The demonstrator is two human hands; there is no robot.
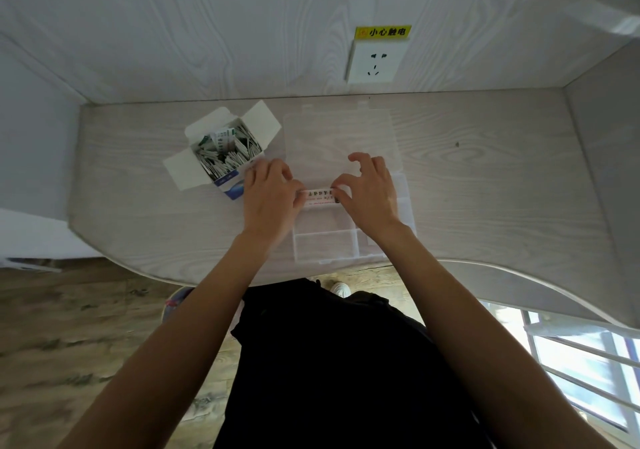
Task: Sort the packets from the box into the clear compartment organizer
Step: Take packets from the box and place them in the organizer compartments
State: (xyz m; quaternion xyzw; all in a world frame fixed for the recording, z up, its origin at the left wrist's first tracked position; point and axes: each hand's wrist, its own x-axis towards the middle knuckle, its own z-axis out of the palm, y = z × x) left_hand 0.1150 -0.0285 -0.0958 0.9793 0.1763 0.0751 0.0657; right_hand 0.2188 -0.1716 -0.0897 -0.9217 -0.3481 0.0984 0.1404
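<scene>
An open white and blue cardboard box (227,171), flaps spread, stands at the left of the table and is crammed with white and green packets (227,150). To its right lies the clear compartment organizer (325,244) with its lid (341,133) folded back toward the wall. Over the organizer's middle row both hands hold a white packet (318,197) with red and black print. My left hand (270,195) pinches its left end and my right hand (369,190) pinches its right end, the other fingers raised. The hands hide the compartments beneath.
The pale wood-grain table (485,178) sits in a corner; its curved front edge runs close to my body. A wall socket (374,62) with a yellow warning label sits on the back wall. A side panel closes off the right.
</scene>
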